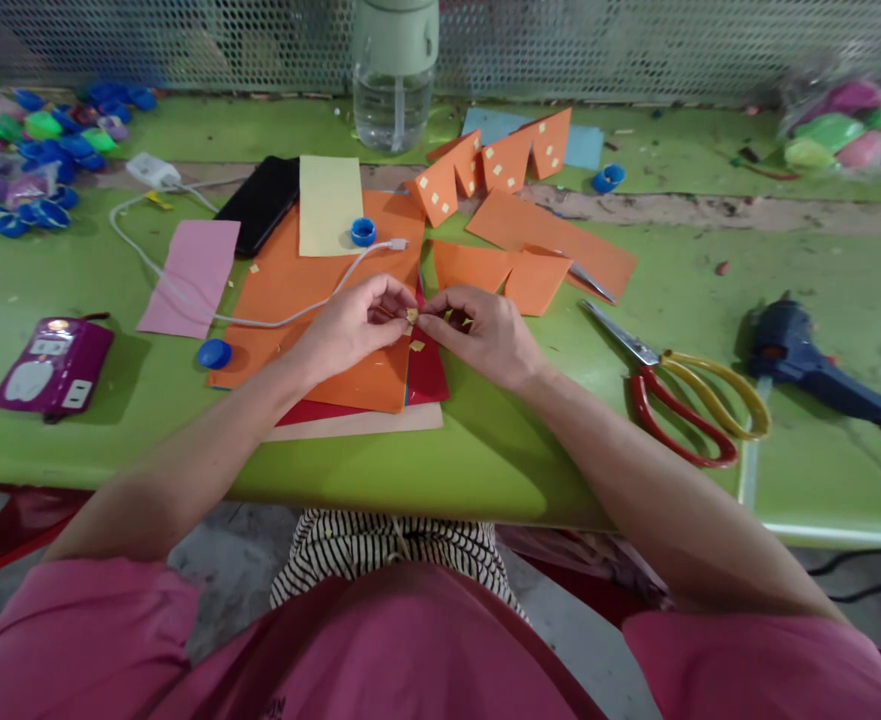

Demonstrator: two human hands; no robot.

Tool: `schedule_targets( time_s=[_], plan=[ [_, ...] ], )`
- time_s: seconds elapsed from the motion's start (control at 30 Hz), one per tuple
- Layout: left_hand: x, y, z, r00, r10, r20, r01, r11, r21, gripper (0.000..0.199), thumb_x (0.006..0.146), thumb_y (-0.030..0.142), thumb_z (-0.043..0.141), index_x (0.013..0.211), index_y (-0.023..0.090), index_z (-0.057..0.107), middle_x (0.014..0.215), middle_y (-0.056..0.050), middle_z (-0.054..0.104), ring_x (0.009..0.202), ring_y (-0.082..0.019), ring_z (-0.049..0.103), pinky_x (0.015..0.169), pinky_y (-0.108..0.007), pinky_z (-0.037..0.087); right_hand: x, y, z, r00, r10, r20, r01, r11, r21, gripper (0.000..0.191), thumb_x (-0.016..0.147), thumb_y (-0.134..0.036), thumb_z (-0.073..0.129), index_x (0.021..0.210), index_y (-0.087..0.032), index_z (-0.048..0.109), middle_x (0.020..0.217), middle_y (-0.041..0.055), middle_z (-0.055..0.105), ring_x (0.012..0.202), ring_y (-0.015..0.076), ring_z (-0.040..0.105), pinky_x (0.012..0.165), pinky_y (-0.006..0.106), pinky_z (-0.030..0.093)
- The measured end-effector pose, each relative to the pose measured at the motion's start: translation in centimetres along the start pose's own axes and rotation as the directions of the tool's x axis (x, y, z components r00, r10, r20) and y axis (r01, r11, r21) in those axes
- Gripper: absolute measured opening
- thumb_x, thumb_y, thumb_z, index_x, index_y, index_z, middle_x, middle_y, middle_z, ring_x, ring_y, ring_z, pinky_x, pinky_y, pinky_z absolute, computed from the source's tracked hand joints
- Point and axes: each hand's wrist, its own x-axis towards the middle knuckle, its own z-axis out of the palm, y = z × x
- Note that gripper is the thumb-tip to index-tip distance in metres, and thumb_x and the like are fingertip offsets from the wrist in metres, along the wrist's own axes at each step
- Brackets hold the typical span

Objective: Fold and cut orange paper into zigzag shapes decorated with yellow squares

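Note:
Over the right edge of a stack of coloured sheets, my left hand [365, 318] and my right hand [481, 330] meet fingertip to fingertip. Between them is a tiny yellow paper square [411, 315], pinched by both. Another small yellow paper piece [417, 346] lies on the red sheet [429, 375] just below. The top sheet of the stack is orange paper [320, 370]. Beyond my right hand lie cut orange paper pieces [477, 265]. Further back stand folded orange strips [507, 160] dotted with small pale yellow squares.
Scissors [657, 358] and a glue gun [807, 355] lie to the right. A white cable [260, 323] crosses the sheets. Around them are a black phone [264, 200], pink paper [192, 275], a purple power socket [54, 365], blue caps [214, 353] and a water bottle [393, 100].

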Motion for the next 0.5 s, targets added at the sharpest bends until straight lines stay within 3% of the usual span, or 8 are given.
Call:
schedule_targets(
  time_s=[0.2,0.33,0.5],
  plan=[
    [-0.4,0.5,-0.4,0.999,-0.035,0.005,0.034,0.986,0.16,0.02,0.08,0.01,0.062,0.097,0.02,0.06,0.099,-0.001,0.069,0.078,-0.01,0.065,0.076,-0.026,0.054,0.1,0.5,-0.6,1.0,0.003,-0.011,-0.005,0.993,-0.114,0.013,0.084,-0.03,0.061,0.078,-0.019,0.064,0.074,0.0021,0.065,0.065,0.0133,0.053,0.061,0.028,0.038],
    [-0.6,0.7,-0.7,0.998,-0.059,0.025,0.053,0.98,0.194,0.016,0.083,0.012,0.06,0.098,0.019,0.06,0.098,-0.003,0.071,0.076,-0.011,0.066,0.068,-0.024,0.053,0.3,0.9,-1.1,0.997,0.03,0.078,-0.019,0.989,-0.144,0.005,0.078,-0.024,0.066,0.078,-0.019,0.065,0.072,0.0003,0.064,0.064,0.012,0.052,0.061,0.027,0.039],
    [-0.6,1.2,-0.7,1.0,-0.022,0.002,0.02,0.958,0.286,0.007,0.086,0.015,0.062,0.093,0.019,0.063,0.096,-0.002,0.073,0.083,-0.012,0.066,0.081,-0.027,0.052,0.1,0.5,-0.5,0.988,0.052,0.142,-0.024,0.98,-0.198,0.015,0.077,-0.029,0.075,0.084,-0.017,0.069,0.081,0.0021,0.064,0.067,0.0121,0.055,0.064,0.026,0.04]
  ],
)
